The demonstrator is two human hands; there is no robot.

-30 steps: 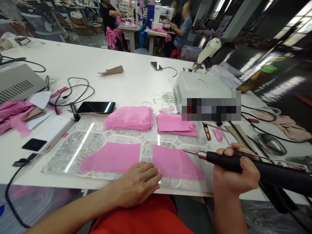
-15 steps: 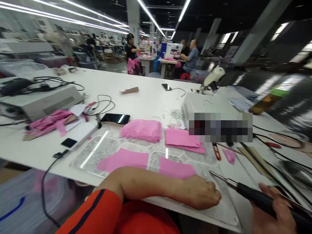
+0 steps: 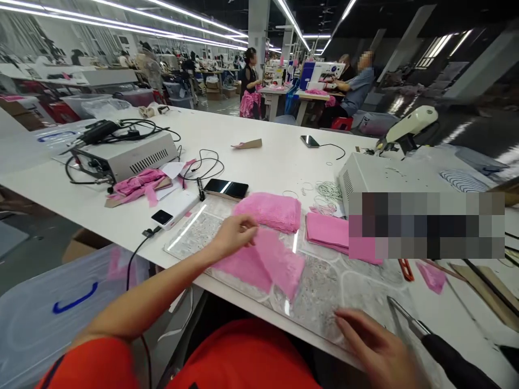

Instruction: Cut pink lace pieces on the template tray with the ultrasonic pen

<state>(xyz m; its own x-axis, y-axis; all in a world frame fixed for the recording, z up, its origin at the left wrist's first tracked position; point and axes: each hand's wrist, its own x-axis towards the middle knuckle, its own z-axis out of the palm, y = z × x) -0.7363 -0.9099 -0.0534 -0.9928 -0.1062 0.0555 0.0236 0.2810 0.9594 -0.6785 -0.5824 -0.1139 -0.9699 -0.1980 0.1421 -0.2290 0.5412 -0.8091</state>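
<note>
My left hand is closed in a pinch on the upper edge of a pink fabric piece. This piece partly overlaps another flat pink piece on the clear patterned mat. Near the mat's front right, my right hand holds nothing, thumb and fingers apart. Just right of it lies a soldering-iron-like tool with a black handle and thin metal tip. Behind the left hand sits a fluffy pink fabric stack; a smoother folded pink stack is to its right.
A dark phone and a white power bank lie left of the stacks. Grey boxes stand at left and right. An orange cutter lies near the right box. Co-workers sit and stand at sewing machines beyond.
My right hand has let go of the black-handled tool and moved left. My left hand has swung back leftward and taken hold of a pink piece, shifting it over the other. The view has turned left.
</note>
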